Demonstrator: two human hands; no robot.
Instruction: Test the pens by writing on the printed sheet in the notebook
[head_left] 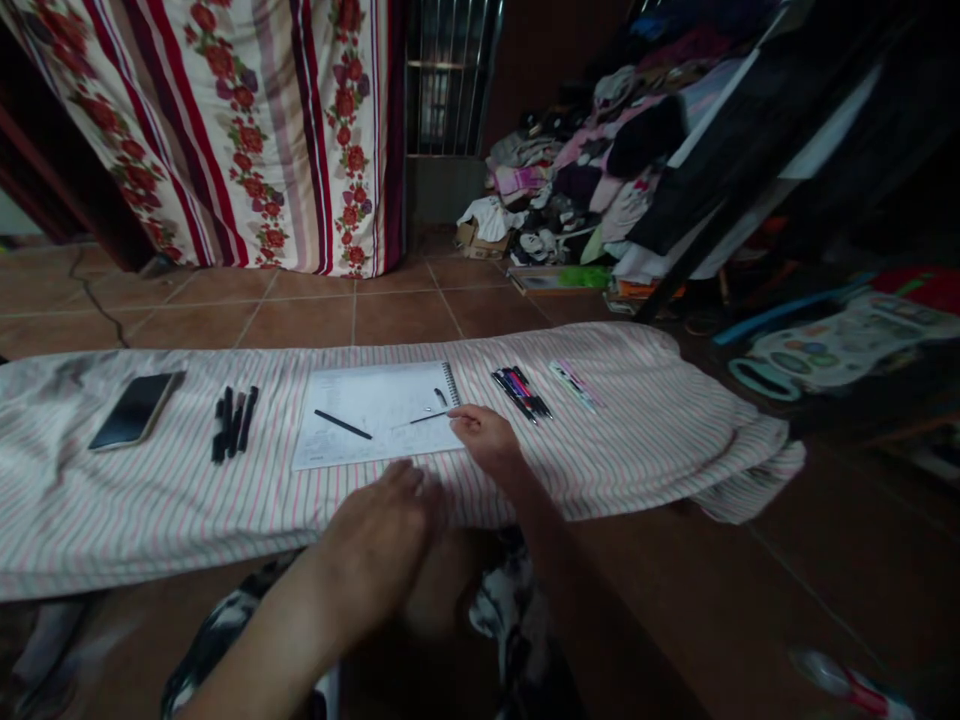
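My right hand (pixel 487 436) is closed at the right edge of a spiral notebook (pixel 360 390), its fingertips pinching the end of a thin dark pen refill (pixel 429 417). The refill points left over the page. My left hand (pixel 394 495) hovers by the notebook's near edge, blurred, with its fingers mostly hidden behind its back. On the page lie a black pen barrel (pixel 343 424), a small black cap (pixel 440 397) and a tiny pale piece (pixel 427 409).
A striped cloth (pixel 630 440) covers the low table. Left of the notebook are several black pens (pixel 235 424) and a phone (pixel 137 411); to the right, several coloured pens (pixel 522 394) and pastel pens (pixel 575 386). Piled clothes (pixel 577 180) and a floral curtain (pixel 262 130) stand behind.
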